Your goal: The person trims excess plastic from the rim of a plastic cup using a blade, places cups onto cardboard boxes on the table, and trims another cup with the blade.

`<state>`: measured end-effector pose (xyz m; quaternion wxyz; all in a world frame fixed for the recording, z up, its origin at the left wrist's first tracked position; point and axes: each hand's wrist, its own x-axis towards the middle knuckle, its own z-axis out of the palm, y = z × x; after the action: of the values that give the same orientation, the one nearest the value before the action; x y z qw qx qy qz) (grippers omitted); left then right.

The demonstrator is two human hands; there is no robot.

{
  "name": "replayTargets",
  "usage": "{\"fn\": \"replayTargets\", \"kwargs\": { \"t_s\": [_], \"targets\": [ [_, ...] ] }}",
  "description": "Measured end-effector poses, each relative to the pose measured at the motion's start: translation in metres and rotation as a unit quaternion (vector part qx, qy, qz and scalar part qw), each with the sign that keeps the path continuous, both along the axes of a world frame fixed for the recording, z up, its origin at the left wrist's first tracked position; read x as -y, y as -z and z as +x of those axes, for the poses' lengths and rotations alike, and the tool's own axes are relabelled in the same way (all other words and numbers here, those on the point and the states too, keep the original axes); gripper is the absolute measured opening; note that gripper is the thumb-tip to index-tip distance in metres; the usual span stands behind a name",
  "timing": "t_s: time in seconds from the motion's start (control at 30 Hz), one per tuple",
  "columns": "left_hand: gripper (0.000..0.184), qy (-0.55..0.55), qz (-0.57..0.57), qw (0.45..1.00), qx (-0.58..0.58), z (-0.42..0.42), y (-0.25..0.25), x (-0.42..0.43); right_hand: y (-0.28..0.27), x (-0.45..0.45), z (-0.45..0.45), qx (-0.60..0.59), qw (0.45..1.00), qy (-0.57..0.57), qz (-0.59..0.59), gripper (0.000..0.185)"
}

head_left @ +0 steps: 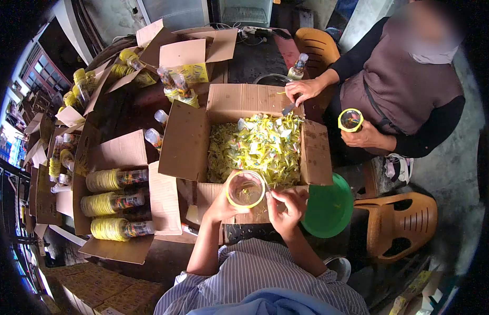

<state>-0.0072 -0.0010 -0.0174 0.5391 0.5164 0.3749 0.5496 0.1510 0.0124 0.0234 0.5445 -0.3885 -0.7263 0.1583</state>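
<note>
My left hand [223, 206] is wrapped around a clear plastic cup [245, 190] with a yellow rim; its open mouth faces me and small yellow bits show inside. Close by the cup's right side, my right hand [285, 209] is closed in a pinch; a thin dark thing seems to show at its fingertips, too small to name. Just beyond both hands stands an open cardboard box [189, 142] full of yellow and white plastic scraps [265, 147]. A green plastic basin [328, 207] sits right of my right hand.
Across to the right, a person [407, 89] holds another yellow-rimmed cup [351, 120] and a small flat tool [289, 109]. Stacked cups [110, 205] lie in an open box at left, with more stacks [176, 86] behind. An orange chair [407, 220] stands at right.
</note>
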Motion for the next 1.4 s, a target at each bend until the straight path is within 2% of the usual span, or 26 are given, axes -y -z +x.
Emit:
{"fn": "replayTargets", "kwargs": {
  "t_s": [0.03, 0.13, 0.27, 0.33, 0.47, 0.5, 0.6, 0.77, 0.9, 1.0, 1.03, 1.13, 1.23, 1.33, 1.37, 1.4],
  "targets": [
    [0.083, 0.002, 0.000, 1.000, 0.002, 0.001, 0.001, 0.000, 0.009, 0.002, -0.003, -0.044, 0.999, -0.002, -0.022, 0.016],
    [0.080, 0.002, 0.011, 1.000, 0.005, 0.004, -0.001, 0.002, 0.006, -0.001, -0.003, -0.015, 0.999, 0.005, 0.028, 0.018],
    [0.081, 0.038, 0.015, 0.999, -0.013, 0.004, -0.009, 0.003, 0.007, -0.005, -0.005, -0.064, 0.997, -0.015, -0.027, 0.020],
    [0.082, 0.020, 0.015, 0.999, -0.019, 0.004, -0.005, 0.004, 0.001, -0.008, -0.006, -0.081, 0.996, -0.009, -0.047, 0.020],
    [0.081, -0.012, -0.002, 1.000, 0.014, 0.002, 0.002, 0.003, -0.006, -0.005, -0.004, -0.054, 0.998, 0.011, -0.008, 0.016],
    [0.077, -0.010, -0.007, 0.999, 0.031, 0.002, -0.007, 0.003, -0.003, -0.003, -0.005, -0.075, 0.997, 0.007, -0.030, 0.014],
    [0.072, -0.019, -0.031, 0.997, 0.063, 0.004, -0.010, 0.002, 0.000, 0.001, -0.002, -0.039, 0.999, -0.011, -0.001, 0.015],
    [0.064, -0.024, -0.035, 0.997, 0.062, 0.008, -0.015, 0.003, 0.007, 0.001, -0.008, -0.054, 0.998, -0.011, 0.025, 0.021],
    [0.063, -0.012, 0.014, 0.999, 0.031, 0.005, 0.007, -0.001, -0.005, 0.002, -0.001, 0.131, 0.977, 0.059, 0.158, 0.025],
    [0.060, -0.016, 0.019, 0.989, 0.144, 0.015, -0.001, 0.000, -0.007, 0.006, -0.004, 0.161, 0.971, 0.093, 0.153, 0.016],
    [0.058, -0.037, 0.030, 0.995, 0.091, 0.016, 0.007, -0.002, -0.005, 0.007, -0.005, 0.158, 0.969, 0.097, 0.164, 0.017],
    [0.057, -0.055, 0.085, 0.992, 0.077, 0.022, 0.012, -0.005, -0.007, 0.007, -0.007, 0.145, 0.969, 0.105, 0.172, 0.018],
    [0.057, -0.034, 0.033, 0.998, 0.052, 0.019, 0.017, 0.000, -0.013, 0.001, -0.006, 0.137, 0.971, 0.093, 0.175, 0.021],
    [0.059, -0.033, 0.027, 0.999, 0.022, 0.019, 0.000, 0.002, -0.010, -0.006, -0.005, 0.085, 0.987, 0.058, 0.127, 0.021],
    [0.060, -0.034, 0.059, 0.996, -0.049, 0.015, 0.008, 0.001, -0.015, -0.007, -0.005, 0.065, 0.994, 0.030, 0.083, 0.021],
    [0.061, -0.033, 0.036, 0.999, -0.007, 0.015, 0.005, 0.002, -0.013, -0.008, -0.004, 0.017, 0.999, 0.004, 0.044, 0.018]
  ]
}}
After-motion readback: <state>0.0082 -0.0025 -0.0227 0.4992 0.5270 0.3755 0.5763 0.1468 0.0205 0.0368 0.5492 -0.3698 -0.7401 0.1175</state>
